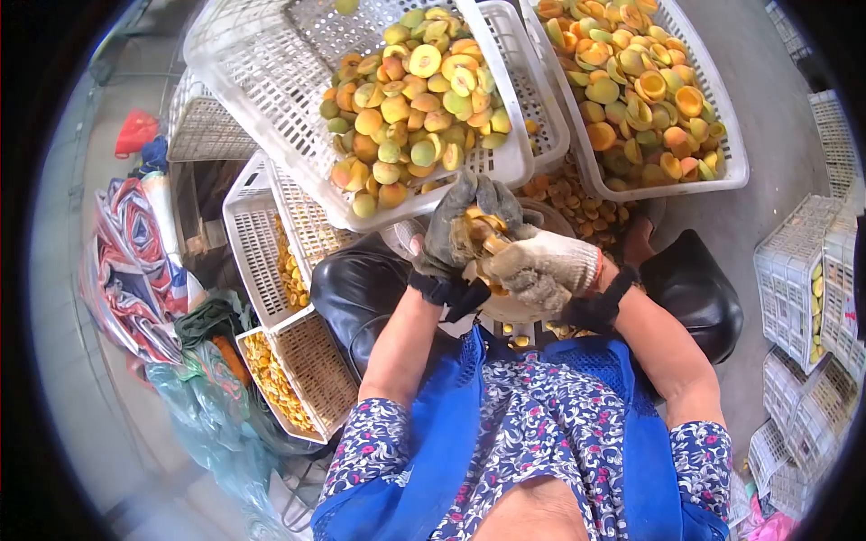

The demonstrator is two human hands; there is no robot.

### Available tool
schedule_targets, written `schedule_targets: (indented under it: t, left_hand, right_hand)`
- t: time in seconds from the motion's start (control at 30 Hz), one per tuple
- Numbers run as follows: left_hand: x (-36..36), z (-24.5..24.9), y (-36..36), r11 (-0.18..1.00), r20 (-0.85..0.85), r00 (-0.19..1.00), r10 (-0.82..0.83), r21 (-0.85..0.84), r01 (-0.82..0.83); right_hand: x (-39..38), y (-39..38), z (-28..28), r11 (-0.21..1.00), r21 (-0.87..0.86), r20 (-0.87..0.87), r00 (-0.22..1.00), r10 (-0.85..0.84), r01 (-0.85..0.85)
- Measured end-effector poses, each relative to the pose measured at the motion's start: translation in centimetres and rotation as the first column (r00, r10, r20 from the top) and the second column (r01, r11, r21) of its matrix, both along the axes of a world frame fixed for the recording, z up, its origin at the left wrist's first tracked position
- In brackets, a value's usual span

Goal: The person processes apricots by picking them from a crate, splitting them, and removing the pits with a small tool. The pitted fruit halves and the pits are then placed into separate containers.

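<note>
Both hands wear work gloves and meet above my lap. My left hand [454, 230], in a dark, stained glove, curls around an orange apricot piece [485, 219]. My right hand [544, 266], in a whitish knitted glove with dirty fingers, presses in close beside it with its fingers bent. Whatever the right fingers hold is hidden. Just beyond the hands, a tilted white crate [271, 135] contains whole and cut apricots [415, 108]. Below the hands a pale container rim shows in part.
A second white crate [732, 171] at the upper right is full of apricot halves [631, 81]. Smaller crates [257, 212] with orange pieces stand left of my knee. Striped sheeting [135, 261] and clear plastic [212, 424] lie further left. Stacked crates [794, 270] line the right side.
</note>
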State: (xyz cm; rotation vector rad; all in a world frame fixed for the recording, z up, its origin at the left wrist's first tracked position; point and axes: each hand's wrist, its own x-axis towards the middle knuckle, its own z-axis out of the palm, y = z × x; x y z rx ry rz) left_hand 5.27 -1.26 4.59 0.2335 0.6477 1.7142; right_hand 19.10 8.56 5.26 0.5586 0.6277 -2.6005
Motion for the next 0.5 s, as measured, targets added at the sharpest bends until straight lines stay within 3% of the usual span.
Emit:
schedule_targets:
  t: [0.03, 0.07, 0.1, 0.13, 0.17, 0.2, 0.23, 0.3, 0.33, 0.37, 0.43, 0.47, 0.5]
  left_hand:
    - [0.2, 0.2, -0.3, 1.0, 0.059, 0.998, 0.018, -0.02, -0.017]
    - [0.3, 0.2, -1.0, 0.99, -0.241, 0.97, 0.044, -0.119, -0.075]
    - [0.6, 0.1, -1.6, 0.989, -0.248, 0.967, 0.05, -0.12, -0.082]
    - [0.8, -0.1, -2.2, 0.93, -0.493, 0.869, 0.042, -0.298, -0.214]
    - [1.0, -0.5, -2.7, 0.827, -0.695, 0.718, -0.028, -0.42, -0.375]
    - [0.2, -1.2, -3.5, 0.808, -0.532, 0.846, 0.033, -0.485, -0.336]
    - [-0.3, -0.9, -3.1, 0.811, -0.536, 0.844, 0.03, -0.48, -0.334]
    - [-1.4, -0.6, -2.2, 0.702, -0.319, 0.894, 0.314, -0.556, -0.444]
    - [-2.0, 0.0, -1.0, 0.764, -0.371, 0.876, 0.308, -0.451, -0.46]
    - [-3.0, 0.8, 0.3, 0.853, -0.248, 0.916, 0.316, -0.348, -0.388]
    - [-3.8, 5.4, 2.9, 0.921, -0.12, 0.949, 0.292, -0.232, -0.313]
    - [-4.4, 7.2, 3.4, 0.894, -0.572, 0.787, 0.231, -0.194, -0.404]
    - [-5.4, 8.3, 3.7, 0.877, -0.892, 0.436, 0.122, -0.109, -0.468]
  right_hand:
    - [0.0, 0.6, -0.9, 1.0, 0.004, -0.007, 1.0, 0.003, -0.003]
    - [-0.1, 1.3, -2.6, 0.876, 0.457, -0.184, 0.948, 0.261, -0.152]
    - [-0.3, 1.6, -0.7, 0.612, 0.77, -0.125, 0.899, 0.419, -0.179]
    - [-0.5, 1.9, 1.2, 0.245, 0.953, 0.021, 0.842, 0.54, -0.18]
    - [0.3, 1.3, 1.1, 0.243, 0.954, 0.015, 0.841, 0.541, -0.174]
    - [1.2, 1.1, 0.3, -0.034, 0.982, 0.173, 0.828, 0.534, -0.183]
    - [1.6, 0.9, -0.5, -0.307, 0.932, 0.326, 0.814, 0.481, -0.192]
    - [1.4, 0.0, -2.7, -0.331, 0.915, 0.376, 0.783, 0.495, -0.23]
    - [1.2, -0.3, -3.0, -0.359, 0.895, 0.427, 0.742, 0.517, -0.266]
    - [1.0, -0.4, -2.9, -0.355, 0.897, 0.424, 0.741, 0.521, -0.263]
    - [0.5, -0.2, -2.0, -0.207, 0.958, 0.277, 0.816, 0.507, -0.196]
    - [0.4, 0.1, -2.7, -0.186, 0.941, 0.338, 0.817, 0.467, -0.283]
    - [0.6, 0.4, -3.1, -0.189, 0.942, 0.336, 0.821, 0.461, -0.279]
